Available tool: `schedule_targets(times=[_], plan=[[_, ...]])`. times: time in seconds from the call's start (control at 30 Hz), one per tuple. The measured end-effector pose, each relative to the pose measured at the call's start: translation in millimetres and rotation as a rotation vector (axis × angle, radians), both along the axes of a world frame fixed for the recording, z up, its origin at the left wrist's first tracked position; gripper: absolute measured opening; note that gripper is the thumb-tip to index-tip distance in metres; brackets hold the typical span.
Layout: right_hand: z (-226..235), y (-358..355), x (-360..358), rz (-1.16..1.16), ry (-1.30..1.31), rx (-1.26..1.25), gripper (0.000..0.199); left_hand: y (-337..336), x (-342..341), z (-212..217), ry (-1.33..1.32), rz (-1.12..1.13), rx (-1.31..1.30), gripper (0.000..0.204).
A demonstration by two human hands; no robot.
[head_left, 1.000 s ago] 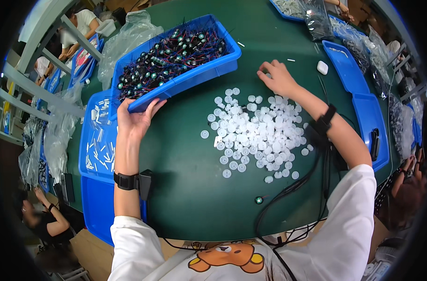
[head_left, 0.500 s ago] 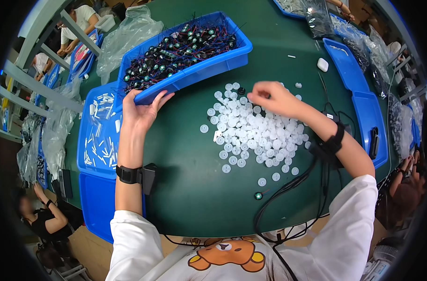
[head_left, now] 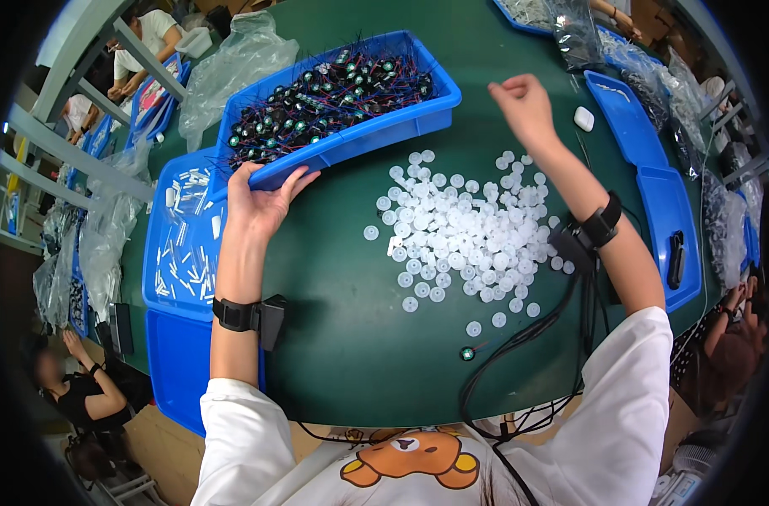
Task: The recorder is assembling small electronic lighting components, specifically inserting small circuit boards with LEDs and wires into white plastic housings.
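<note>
The left hand [head_left: 262, 207] grips the near-left corner of a blue rectangular plastic bin [head_left: 359, 139] of black wired parts [head_left: 334, 97], its long axis slanting away rightward. The right hand [head_left: 526, 110], fingers bent, grasp unclear, is nearer the translucent white plastic discs [head_left: 469, 232] heaped on the green worktop [head_left: 359, 354]; the bin lies leftward.

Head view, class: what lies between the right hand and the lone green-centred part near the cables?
In the head view, a pile of translucent white discs lies on the green table between the right hand and the green-centred part.
</note>
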State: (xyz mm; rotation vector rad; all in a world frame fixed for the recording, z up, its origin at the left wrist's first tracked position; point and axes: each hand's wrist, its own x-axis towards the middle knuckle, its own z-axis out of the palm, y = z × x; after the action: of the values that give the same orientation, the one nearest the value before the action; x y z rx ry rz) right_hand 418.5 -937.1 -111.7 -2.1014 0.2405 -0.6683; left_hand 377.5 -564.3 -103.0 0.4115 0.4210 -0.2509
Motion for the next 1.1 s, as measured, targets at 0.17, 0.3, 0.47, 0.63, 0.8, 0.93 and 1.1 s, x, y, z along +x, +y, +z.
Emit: schedule_targets(times=[0.17, 0.3, 0.47, 0.63, 0.8, 0.93, 1.1], plan=[[6.3, -87.5, 45.7, -0.187, 0.476, -0.465, 0.031, -5.0, -0.5, 0.6, 0.004, -0.033, -0.014, 0.048], [-32.9, -157.1, 51.0, -0.256, 0.602, -0.569, 0.035, -16.8, 2.4, 2.7, 0.055, -0.062, -0.061, 0.05], [-29.7, -53.1, 18.8, -0.049, 0.197, -0.76, 0.037, -6.8, -6.5, 17.2, 0.029, -0.03, -0.094, 0.05], [-37.2, 77.8, -16.8, 0.616, 0.409, -0.63, 0.058, -6.3, -12.3, 37.5, -0.003, 0.012, -0.067, 0.052], [-43.9, 157.8, -87.7, 1.013, 0.165, -0.911, 0.063, 5.4, -30.1, 53.9, -0.065, -0.01, -0.065, 0.056], [-60.2, 159.7, -119.3, 0.802, -0.024, -1.227, 0.044, 10.2, -44.6, 64.6, -0.079, -0.01, -0.097, 0.057], [-37.3, 118.8, -121.2, 0.553, 0.205, -1.424, 0.028, 22.9, -56.0, 65.8, -0.082, -0.007, -0.109, 0.056]])
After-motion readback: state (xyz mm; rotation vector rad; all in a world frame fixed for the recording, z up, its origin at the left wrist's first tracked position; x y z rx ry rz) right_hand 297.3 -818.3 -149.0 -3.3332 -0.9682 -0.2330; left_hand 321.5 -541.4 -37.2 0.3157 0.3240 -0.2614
